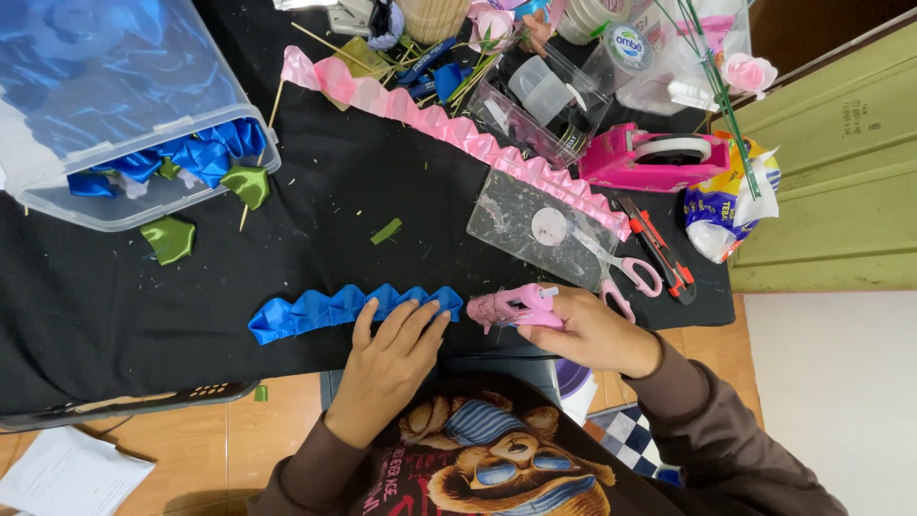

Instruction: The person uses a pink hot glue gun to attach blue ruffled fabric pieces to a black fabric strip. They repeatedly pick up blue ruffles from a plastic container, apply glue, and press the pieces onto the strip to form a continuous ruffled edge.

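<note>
A strip of folded blue satin ribbon (pixel 325 311) lies along the near edge of the black cloth (pixel 143 306). My left hand (pixel 387 358) presses flat on the strip's right end, fingers spread. My right hand (pixel 592 334) grips a pink glue gun (pixel 516 306) whose nozzle points left, close to the right end of the blue strip. A long strip of folded pink ribbon (pixel 449 134) runs diagonally across the cloth farther back.
A clear plastic bin (pixel 38 182) with blue and green ribbon pieces lies tipped at the back left. Green ribbon pieces (pixel 170 239), a clear lid (pixel 535 229), pink-handled scissors (pixel 626 272), a red cutter (pixel 659 248), a pink tape dispenser (pixel 654 158) and artificial roses (pixel 750 72) crowd the right.
</note>
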